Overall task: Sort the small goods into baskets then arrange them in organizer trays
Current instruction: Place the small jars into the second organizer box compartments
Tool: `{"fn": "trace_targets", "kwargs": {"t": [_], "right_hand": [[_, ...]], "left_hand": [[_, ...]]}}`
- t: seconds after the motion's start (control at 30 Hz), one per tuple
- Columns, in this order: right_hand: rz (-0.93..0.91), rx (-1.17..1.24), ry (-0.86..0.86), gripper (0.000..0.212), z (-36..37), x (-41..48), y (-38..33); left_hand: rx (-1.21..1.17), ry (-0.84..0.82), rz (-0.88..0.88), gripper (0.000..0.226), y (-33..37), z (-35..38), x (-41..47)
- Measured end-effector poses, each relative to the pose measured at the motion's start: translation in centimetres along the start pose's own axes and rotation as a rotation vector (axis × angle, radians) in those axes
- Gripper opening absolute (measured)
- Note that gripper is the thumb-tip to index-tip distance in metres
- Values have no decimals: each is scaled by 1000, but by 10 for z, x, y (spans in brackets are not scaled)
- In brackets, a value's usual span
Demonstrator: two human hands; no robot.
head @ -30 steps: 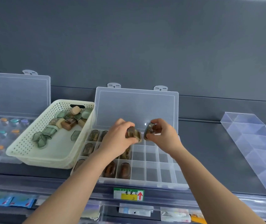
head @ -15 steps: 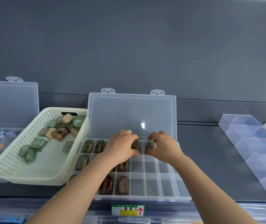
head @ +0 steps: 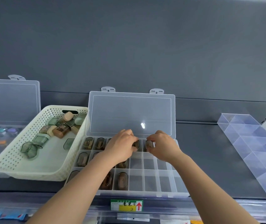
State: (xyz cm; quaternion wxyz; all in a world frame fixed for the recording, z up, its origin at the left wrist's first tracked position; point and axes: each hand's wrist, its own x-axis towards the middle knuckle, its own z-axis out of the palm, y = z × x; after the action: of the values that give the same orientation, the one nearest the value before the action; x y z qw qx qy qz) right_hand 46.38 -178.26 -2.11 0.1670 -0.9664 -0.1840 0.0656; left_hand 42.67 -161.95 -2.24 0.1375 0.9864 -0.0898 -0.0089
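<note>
Dark grey shelf (head: 210, 159) with a matching back panel (head: 129, 46) carries a clear organizer box (head: 174, 194), its lid (head: 129, 113) standing open against the panel. Both hands work over the back row of compartments. The left hand (head: 121, 147) has its fingers curled round a small brown case (head: 136, 144), pinching it at the fourth compartment from the left. Just beside it the right hand (head: 164, 147) pinches a second brown case (head: 149, 144) at the next compartment, upright. More brown cases (head: 122, 180) stand in the left compartments of all three rows, while the right-hand compartments hold none. A cream perforated basket (head: 32, 175) sits tilted against the organizer's left side and holds loose green and brown cases (head: 61, 130). Further left lies another open organizer (head: 11, 101) with coloured pieces, blurred. A clear divider tray (head: 250, 143) lies well apart at the right, and a price label (head: 126, 205) hangs on the shelf edge.
</note>
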Motion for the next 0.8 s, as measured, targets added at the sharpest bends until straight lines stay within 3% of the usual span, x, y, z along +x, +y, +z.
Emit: {"fn": "trace_targets", "kwargs": {"t": [0.3,0.53,0.8], "right_hand": [[-23,73,76,39,0,-5,-8],[-232,52,114,37,7,-5,-50],[-488,36,47,36,21,7,-131]], "left_hand": [[28,112,-70,38,4,-8,-18],[177,242,-219,32,-23,-36,-64],[302,256,-424,38,-89,-65,-119]]}}
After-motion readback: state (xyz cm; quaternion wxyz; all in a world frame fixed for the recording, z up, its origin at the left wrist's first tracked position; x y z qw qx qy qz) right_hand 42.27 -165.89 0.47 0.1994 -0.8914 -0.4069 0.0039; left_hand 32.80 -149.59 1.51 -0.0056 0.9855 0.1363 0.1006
